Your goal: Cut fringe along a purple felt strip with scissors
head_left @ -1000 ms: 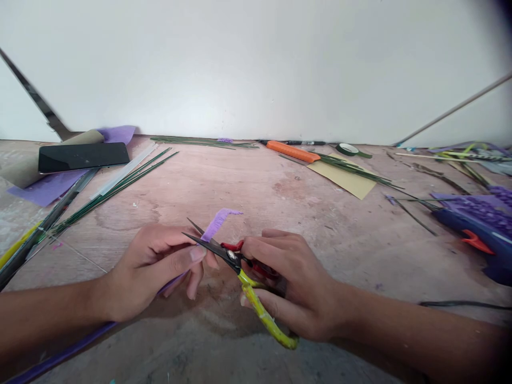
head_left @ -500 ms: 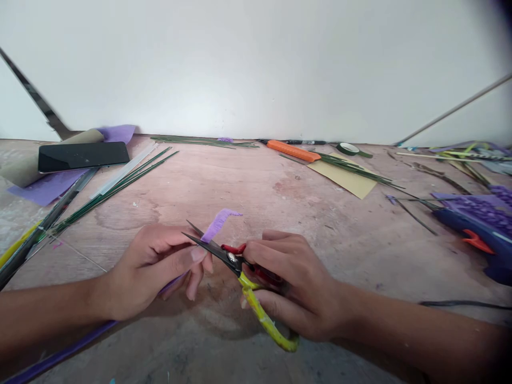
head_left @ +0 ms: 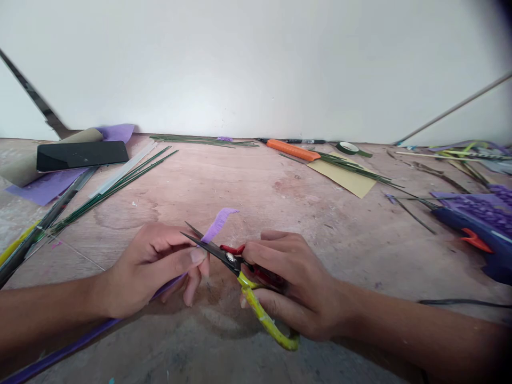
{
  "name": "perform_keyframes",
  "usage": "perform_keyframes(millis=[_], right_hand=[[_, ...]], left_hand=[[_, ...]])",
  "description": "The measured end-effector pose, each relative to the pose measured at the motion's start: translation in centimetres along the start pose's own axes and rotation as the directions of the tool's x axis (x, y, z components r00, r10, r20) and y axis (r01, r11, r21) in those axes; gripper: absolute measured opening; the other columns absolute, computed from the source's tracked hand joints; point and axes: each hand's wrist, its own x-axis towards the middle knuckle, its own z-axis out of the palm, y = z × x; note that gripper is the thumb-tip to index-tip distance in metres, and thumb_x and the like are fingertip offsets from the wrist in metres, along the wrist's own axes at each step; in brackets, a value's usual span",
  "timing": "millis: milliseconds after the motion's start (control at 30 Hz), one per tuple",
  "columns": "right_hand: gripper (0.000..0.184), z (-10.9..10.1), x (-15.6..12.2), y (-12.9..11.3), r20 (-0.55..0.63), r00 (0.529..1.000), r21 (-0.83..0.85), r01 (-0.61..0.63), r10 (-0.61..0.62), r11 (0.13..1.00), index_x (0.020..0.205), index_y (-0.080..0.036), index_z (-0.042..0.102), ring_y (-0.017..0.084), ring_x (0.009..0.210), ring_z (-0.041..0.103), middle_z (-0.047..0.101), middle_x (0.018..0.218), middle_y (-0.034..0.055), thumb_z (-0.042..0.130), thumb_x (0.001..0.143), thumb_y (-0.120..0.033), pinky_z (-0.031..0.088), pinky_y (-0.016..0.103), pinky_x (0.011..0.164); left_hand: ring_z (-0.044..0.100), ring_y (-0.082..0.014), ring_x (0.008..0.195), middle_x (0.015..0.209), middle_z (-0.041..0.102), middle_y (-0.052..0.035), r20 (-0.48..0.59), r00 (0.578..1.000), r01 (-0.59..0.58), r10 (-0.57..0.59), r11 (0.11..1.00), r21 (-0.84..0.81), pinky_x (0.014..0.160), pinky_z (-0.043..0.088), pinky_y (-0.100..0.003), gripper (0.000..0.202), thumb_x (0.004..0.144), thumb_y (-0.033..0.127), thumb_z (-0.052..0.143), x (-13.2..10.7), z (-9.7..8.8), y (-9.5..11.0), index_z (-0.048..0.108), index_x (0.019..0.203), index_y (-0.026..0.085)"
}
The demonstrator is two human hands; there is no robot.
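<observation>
My left hand (head_left: 154, 266) pinches a long purple crepe paper strip (head_left: 218, 223). The strip's fringed end sticks up past my fingers and its tail runs down to the lower left. My right hand (head_left: 286, 280) grips small scissors (head_left: 244, 277) with yellow-green and red handles. The dark blades are apart, with the purple strip between them, right beside my left thumb. Both hands rest low over the wooden table (head_left: 240, 186).
Green floral wires (head_left: 116, 184) and a black phone (head_left: 82, 154) on a cardboard roll lie at left. At the back lie an orange cutter (head_left: 293, 150), green tape (head_left: 347, 148) and tan paper (head_left: 344, 178). A blue glue gun (head_left: 476, 240) and purple paper sit at right.
Barely anything differs: the scissors and both hands have shifted a little, staying at the purple strip.
</observation>
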Motion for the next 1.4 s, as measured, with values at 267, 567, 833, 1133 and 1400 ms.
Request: perform_keyframes(millis=[267, 567, 833, 1133, 1400], right_hand=[[0.02, 0.02, -0.11, 0.0, -0.025, 1.0, -0.006, 0.013, -0.013, 1.0, 0.075, -0.02, 0.042, 0.012, 0.054, 0.035, 0.046, 0.064, -0.0038, 0.047, 0.093, -0.028, 0.024, 0.028, 0.057], [0.02, -0.03, -0.08, -0.04, -0.025, 0.999, -0.016, -0.024, 0.024, 1.0, 0.073, -0.019, 0.043, 0.011, 0.054, 0.033, 0.046, 0.062, -0.0042, 0.052, 0.089, -0.028, 0.024, 0.027, 0.057], [0.024, -0.08, -0.07, -0.16, -0.021, 1.0, -0.039, -0.022, 0.022, 0.999, 0.074, -0.02, 0.043, 0.012, 0.053, 0.037, 0.048, 0.062, -0.0034, 0.045, 0.095, -0.032, 0.025, 0.028, 0.058], [0.021, 0.1, 0.08, -0.23, -0.043, 0.998, -0.06, -0.044, 0.041, 0.997, 0.073, -0.021, 0.037, 0.01, 0.052, 0.032, 0.046, 0.063, -0.0056, 0.056, 0.084, -0.025, 0.022, 0.026, 0.057], [0.019, 0.11, 0.1, -0.26, -0.044, 0.999, -0.073, -0.027, 0.024, 0.997, 0.075, -0.021, 0.037, 0.01, 0.052, 0.033, 0.045, 0.064, -0.006, 0.055, 0.082, -0.023, 0.023, 0.026, 0.057]], left_hand=[[0.043, -0.0067, 0.04, 0.055, 0.064, -0.0021, -0.006, 1.0, -0.003, 0.003, 0.999, -0.039, 0.039, 0.031, -0.017, 0.031, 0.095, 0.039, 0.052, -0.1, -0.17, -0.07, 0.067, 0.085, 0.013], [0.044, -0.005, 0.039, 0.055, 0.063, -0.0008, -0.017, 1.0, -0.009, 0.01, 1.0, 0.016, 0.038, 0.032, -0.015, 0.033, 0.096, 0.038, 0.052, 0.14, 0.01, -0.24, 0.066, 0.081, 0.013], [0.045, -0.0061, 0.042, 0.057, 0.064, -0.0015, -0.001, 1.0, 0.024, -0.024, 1.0, 0.009, 0.04, 0.032, -0.016, 0.032, 0.096, 0.039, 0.051, 0.01, -0.12, -0.16, 0.066, 0.084, 0.013], [0.043, -0.0053, 0.04, 0.058, 0.063, -0.0007, -0.044, 0.998, -0.052, 0.052, 0.999, 0.007, 0.039, 0.032, -0.016, 0.031, 0.098, 0.036, 0.05, -0.08, -0.03, -0.21, 0.068, 0.089, 0.012], [0.044, -0.0052, 0.04, 0.058, 0.063, -0.001, -0.014, 0.996, -0.084, 0.086, 0.993, 0.078, 0.04, 0.034, -0.016, 0.032, 0.099, 0.035, 0.048, 0.08, -0.1, -0.2, 0.069, 0.092, 0.012]])
